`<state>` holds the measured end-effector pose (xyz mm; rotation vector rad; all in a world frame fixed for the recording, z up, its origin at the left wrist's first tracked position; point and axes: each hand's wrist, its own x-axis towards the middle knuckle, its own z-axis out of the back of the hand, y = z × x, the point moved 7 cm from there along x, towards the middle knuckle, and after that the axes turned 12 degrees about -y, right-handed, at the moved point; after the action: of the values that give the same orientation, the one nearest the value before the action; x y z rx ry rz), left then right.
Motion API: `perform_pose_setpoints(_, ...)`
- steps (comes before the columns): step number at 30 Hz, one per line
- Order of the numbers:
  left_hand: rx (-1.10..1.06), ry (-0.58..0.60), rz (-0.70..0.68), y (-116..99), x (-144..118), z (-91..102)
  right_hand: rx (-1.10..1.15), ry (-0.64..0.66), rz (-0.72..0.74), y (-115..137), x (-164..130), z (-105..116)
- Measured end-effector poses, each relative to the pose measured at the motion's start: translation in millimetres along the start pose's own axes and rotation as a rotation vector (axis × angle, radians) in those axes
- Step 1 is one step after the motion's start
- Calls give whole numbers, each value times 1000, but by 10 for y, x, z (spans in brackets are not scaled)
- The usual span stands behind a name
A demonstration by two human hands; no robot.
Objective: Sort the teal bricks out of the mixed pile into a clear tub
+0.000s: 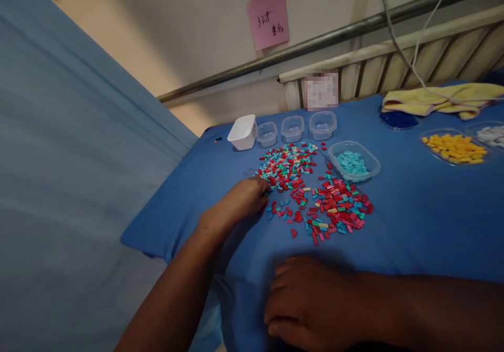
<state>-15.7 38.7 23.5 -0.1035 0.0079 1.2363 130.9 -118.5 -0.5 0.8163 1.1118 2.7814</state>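
Observation:
My left hand (250, 197) reaches to the left edge of a heap of small mixed toy bricks (285, 166), red, turquoise, green, pink and cream. Its fingers are bent down together at the bricks, and whatever lies between them is hidden. A second heap of mixed bricks (340, 205), mostly red, spreads to the right, with loose pieces between the two. Close to me, my right hand (301, 302) is curled up over the blue cloth, apart from the bricks; its palm is out of sight. Beyond the second heap, a clear tub (374, 169) holds turquoise bricks.
A white container (243, 132) and small clear tubs (292, 129) line the back of the blue sheet (413, 226). Yellow bricks (454, 148), white pieces (492, 134) and a yellow cloth (437, 101) lie at right. A blue curtain (79, 184) hangs at left; a metal rail (315, 45) runs behind.

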Motion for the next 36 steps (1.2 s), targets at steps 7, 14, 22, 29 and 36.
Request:
perform_pose_setpoints(7,3,30,-48,-51,-20,2,14,7,-15,-13,-20,-7)
perform_pose_setpoints(14,-33,24,-172,-171,-15,-25,6,-19,14,-22,-33,-27)
perform_pose_setpoints(22,-17,-50,-131,-209,35,24,-1,-17,5,1,-17,-6)
perform_pose_setpoints(29,47,-55,-94,-210,246,-26,-14,2,-2,-4,-1,-16)
perform_pose_setpoints(36,22,-10,-133,-306,243,12,2,10,-15,-1,1,1)
